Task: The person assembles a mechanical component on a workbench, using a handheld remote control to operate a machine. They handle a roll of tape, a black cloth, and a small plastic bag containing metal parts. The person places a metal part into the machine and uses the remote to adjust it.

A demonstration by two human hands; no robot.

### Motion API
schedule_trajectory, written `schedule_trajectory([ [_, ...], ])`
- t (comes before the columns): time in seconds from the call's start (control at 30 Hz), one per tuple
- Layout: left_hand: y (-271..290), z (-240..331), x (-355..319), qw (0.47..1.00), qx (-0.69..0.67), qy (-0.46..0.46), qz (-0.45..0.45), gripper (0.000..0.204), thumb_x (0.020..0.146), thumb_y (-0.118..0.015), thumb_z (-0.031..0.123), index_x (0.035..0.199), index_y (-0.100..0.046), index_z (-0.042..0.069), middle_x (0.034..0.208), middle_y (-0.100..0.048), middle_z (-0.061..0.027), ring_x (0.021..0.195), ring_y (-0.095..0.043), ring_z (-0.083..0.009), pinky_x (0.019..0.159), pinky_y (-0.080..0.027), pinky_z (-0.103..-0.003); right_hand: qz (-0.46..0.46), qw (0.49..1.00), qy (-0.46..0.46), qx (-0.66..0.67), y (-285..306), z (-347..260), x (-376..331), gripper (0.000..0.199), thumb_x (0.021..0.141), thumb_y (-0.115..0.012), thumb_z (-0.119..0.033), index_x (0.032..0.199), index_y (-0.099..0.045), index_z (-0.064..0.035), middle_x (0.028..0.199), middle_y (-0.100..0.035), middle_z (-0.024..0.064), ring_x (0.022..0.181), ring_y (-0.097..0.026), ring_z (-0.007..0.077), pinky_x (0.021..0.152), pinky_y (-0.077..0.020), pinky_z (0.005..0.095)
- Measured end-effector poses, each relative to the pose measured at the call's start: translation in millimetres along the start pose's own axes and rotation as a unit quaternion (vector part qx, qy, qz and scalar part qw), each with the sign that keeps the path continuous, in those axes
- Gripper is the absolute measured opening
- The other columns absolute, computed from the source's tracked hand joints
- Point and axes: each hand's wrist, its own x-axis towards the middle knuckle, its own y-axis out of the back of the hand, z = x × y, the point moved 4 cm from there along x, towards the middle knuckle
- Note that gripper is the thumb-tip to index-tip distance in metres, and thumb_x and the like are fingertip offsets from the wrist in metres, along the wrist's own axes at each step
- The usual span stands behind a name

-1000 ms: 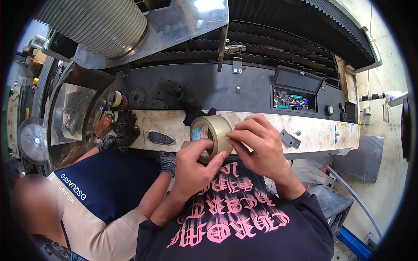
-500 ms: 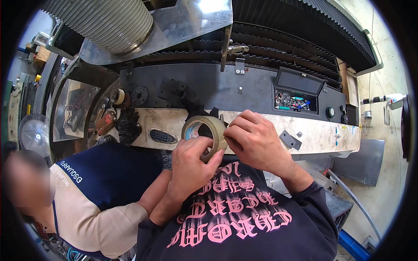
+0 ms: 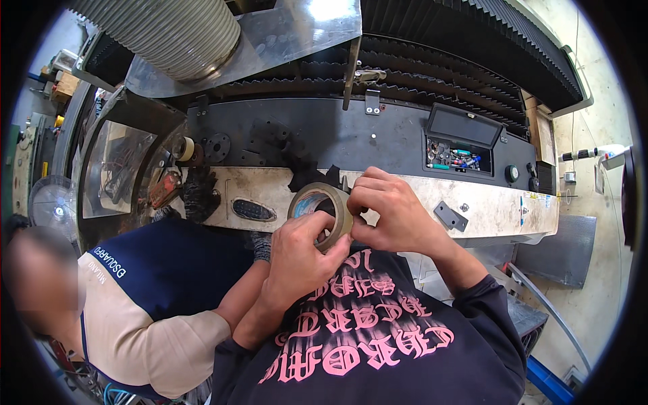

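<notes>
A wide roll of tan packing tape (image 3: 343, 217) stands on edge above the front of the machine ledge. My left hand (image 3: 300, 248) is closed round its lower left side, some fingers in the hollow core and the thumb along the near rim. My right hand (image 3: 398, 214) meets the roll's right side, thumb and bent forefinger pinched at the tape's outer face; a gap shows between those two digits behind the tips. Whether a tape end is lifted there is too small to tell. Dark crumpled scraps (image 3: 305, 177) lie just beyond the roll.
A co-worker leans in at left, one gloved hand (image 3: 200, 196) on the ledge (image 3: 405, 196). A black plate with holes (image 3: 450, 216) lies to the right. Behind are an open compartment of small parts (image 3: 455, 160), serrated slats (image 3: 439, 73) and a ribbed duct (image 3: 179, 40); another tape roll (image 3: 183, 149) is at left.
The tape roll and my left hand have shifted slightly right and down. My right thumb and forefinger have bent, so a gap now shows between them.
</notes>
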Motion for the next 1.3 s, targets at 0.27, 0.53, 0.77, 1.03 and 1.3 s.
schedule_trajectory([
  [0.27, -8, 0, -1, 0.999, -0.020, 0.038, -0.010, 0.019, 0.074, -0.074, 0.012, 0.081, -0.063, -0.002, 0.067, -0.063, -0.0133, 0.059, -0.064, -0.0188, 0.056, -0.048, -0.030, -0.037, 0.995, -0.047, 0.079, 3, 4, -2, 0.018, 0.062, -0.067, -0.010, 0.069, -0.053, 0.0000, 0.068, -0.057, 0.0109, 0.072, -0.057, 0.0299, 0.070, -0.0477, 0.0391],
  [0.53, 4, -6, 0, 0.992, -0.093, 0.087, 0.020, 0.018, 0.079, -0.074, 0.016, 0.082, -0.065, 0.000, 0.074, -0.069, -0.0151, 0.066, -0.070, -0.0264, 0.060, -0.052, -0.034, 0.024, 0.978, -0.087, 0.190, 15, 4, -6, 0.021, 0.074, -0.070, -0.005, 0.094, -0.068, -0.0006, 0.091, -0.066, 0.0128, 0.084, -0.062, 0.0291, 0.075, -0.0510, 0.0384],
  [0.77, 0, -7, -1, 0.998, -0.010, 0.064, 0.027, 0.020, 0.078, -0.074, 0.020, 0.081, -0.063, 0.003, 0.072, -0.067, -0.0129, 0.063, -0.066, -0.0293, 0.058, -0.049, -0.038, 0.068, 0.997, 0.000, 0.036, 4, -8, -7, 0.022, 0.075, -0.072, -0.005, 0.096, -0.069, -0.0014, 0.093, -0.067, 0.0111, 0.087, -0.063, 0.0277, 0.076, -0.0522, 0.0366],
  [1.03, 1, -2, 0, 0.998, 0.039, 0.047, 0.034, 0.021, 0.076, -0.074, 0.019, 0.075, -0.059, 0.004, 0.069, -0.062, -0.0119, 0.063, -0.062, -0.0322, 0.058, -0.047, -0.041, 0.059, 0.998, 0.004, -0.034, -4, -10, -3, 0.013, 0.073, -0.072, -0.002, 0.084, -0.067, -0.0029, 0.084, -0.066, 0.0081, 0.080, -0.062, 0.0264, 0.071, -0.0511, 0.0370],
  [1.3, 2, -4, -1, 0.998, 0.043, 0.011, 0.034, 0.018, 0.074, -0.074, 0.013, 0.078, -0.062, 0.000, 0.066, -0.064, -0.0136, 0.056, -0.064, -0.0263, 0.053, -0.047, -0.033, 0.041, 0.999, 0.005, -0.016, -11, -5, 1, 0.015, 0.072, -0.069, -0.009, 0.077, -0.057, -0.0018, 0.078, -0.058, 0.0107, 0.078, -0.057, 0.0299, 0.071, -0.0484, 0.0394],
])
